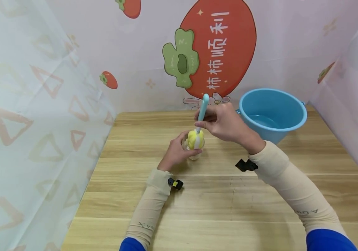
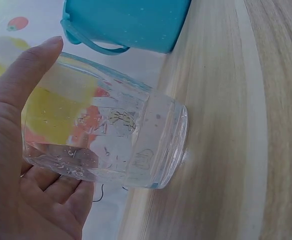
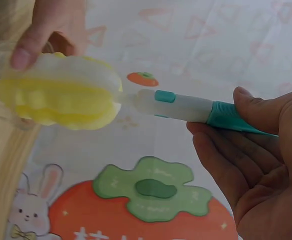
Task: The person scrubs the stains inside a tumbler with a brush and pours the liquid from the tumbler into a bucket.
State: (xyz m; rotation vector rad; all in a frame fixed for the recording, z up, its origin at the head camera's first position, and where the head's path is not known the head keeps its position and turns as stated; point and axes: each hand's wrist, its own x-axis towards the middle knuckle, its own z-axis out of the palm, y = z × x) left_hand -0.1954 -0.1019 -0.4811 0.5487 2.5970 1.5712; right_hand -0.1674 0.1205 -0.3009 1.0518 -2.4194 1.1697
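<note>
My left hand (image 1: 175, 150) holds a clear drinking glass (image 2: 140, 135), its thumb and fingers around the upper wall. Droplets cling to the glass in the left wrist view. Whether its base touches the table I cannot tell. A bottle brush with a yellow and white sponge head (image 3: 60, 92) is partly inside the glass mouth; part of the sponge stands out above the rim. The thumb and fingers of my right hand (image 1: 224, 122) pinch the brush's teal and white handle (image 3: 186, 107), which points up, slightly tilted, in the head view.
A light blue bucket (image 1: 271, 129) stands at the back right of the wooden table (image 1: 204, 209), near my right forearm. A printed cloth (image 1: 141, 55) with persimmon pictures rises behind the table. Pale sheets hang along the left and right sides.
</note>
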